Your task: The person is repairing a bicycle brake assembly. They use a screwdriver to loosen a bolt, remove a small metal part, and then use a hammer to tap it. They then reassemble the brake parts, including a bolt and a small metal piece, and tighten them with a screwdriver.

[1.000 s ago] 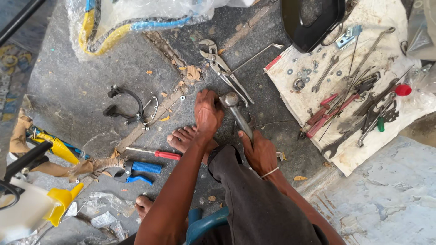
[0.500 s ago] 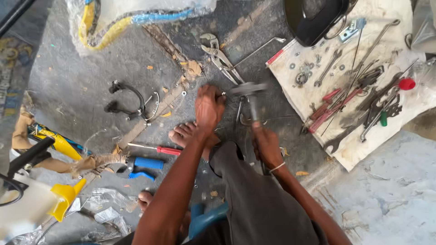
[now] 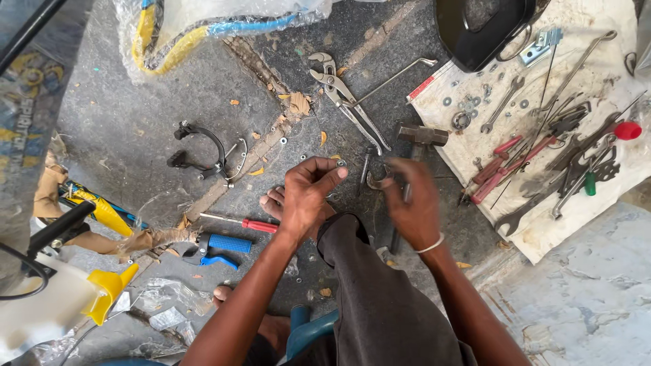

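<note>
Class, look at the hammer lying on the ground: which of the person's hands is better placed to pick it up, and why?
Probably the right hand. It hovers beside the hammer, whose handle runs down under it. The left hand is farther away and pinches a small washer at its fingertips.

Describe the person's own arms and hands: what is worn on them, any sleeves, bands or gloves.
Both arms are bare, no sleeves in view. The left hand has no glove, ring or band. The right hand is also ungloved, slightly blurred, with a thin white band around its wrist.
</note>
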